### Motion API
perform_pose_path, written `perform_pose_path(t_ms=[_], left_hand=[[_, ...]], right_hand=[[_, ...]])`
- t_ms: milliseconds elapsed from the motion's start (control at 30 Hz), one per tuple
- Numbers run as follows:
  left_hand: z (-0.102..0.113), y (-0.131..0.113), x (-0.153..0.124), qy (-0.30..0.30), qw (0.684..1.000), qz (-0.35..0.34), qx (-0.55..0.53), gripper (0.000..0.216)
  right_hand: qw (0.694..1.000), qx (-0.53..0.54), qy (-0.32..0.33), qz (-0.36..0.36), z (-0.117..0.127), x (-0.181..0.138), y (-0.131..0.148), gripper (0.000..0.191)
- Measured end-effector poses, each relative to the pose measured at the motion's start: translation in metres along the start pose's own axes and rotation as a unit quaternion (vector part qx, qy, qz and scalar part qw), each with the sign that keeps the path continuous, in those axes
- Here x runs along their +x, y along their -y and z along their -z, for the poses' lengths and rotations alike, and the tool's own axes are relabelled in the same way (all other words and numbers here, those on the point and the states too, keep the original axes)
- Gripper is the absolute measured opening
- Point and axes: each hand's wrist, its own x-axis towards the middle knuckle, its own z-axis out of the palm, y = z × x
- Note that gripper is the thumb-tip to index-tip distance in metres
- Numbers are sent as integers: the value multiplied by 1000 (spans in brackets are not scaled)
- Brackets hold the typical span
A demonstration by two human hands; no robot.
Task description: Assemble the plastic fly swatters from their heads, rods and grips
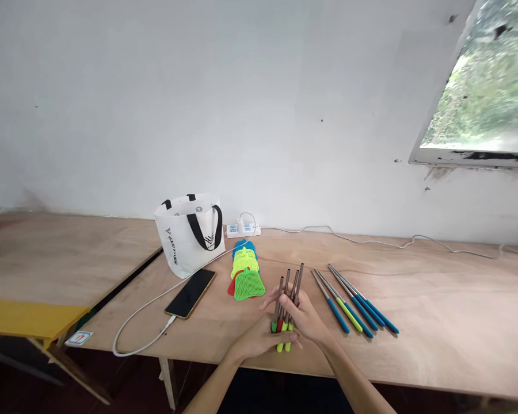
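Note:
Near the table's front edge I hold a bundle of fly swatter handles, several thin metal tubes with green, red and yellow grips. They stand roughly upright, tube ends up. My left hand is closed around the coloured grips from the left. My right hand wraps the metal tubes from the right, its thumb across them. More fly swatter handles, blue ones and a yellow-green one, lie fanned out to the right of my hands. Mesh fly swatter heads in green, red, yellow and blue lie overlapping in a row beyond my left hand.
A phone on a white charging cable lies to the left. Behind it stands a white tote bag with black straps. A power strip sits against the wall. The wooden table extends right.

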Motion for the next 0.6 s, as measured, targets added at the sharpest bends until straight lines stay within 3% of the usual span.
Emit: perform_pose_path(t_ms=[167,300,367,500,600], left_hand=[[-8,-1,0,-12,997,-17,-75,59],[-10,-3,0,-22,998,-17,-61,60],[-11,-4,0,-62,997,-20,-38,58],[-15,-6,5,-195,980,-31,-29,59],[-15,-6,9,-229,971,-13,-62,65]], right_hand=[[994,-55,18,-93,8,-24,-4,49],[991,-84,5,-108,9,-42,-17,49],[989,-97,3,-116,10,-47,-22,54],[990,-87,-5,-111,13,-49,-35,63],[993,-42,-11,-111,14,-47,-44,62]])
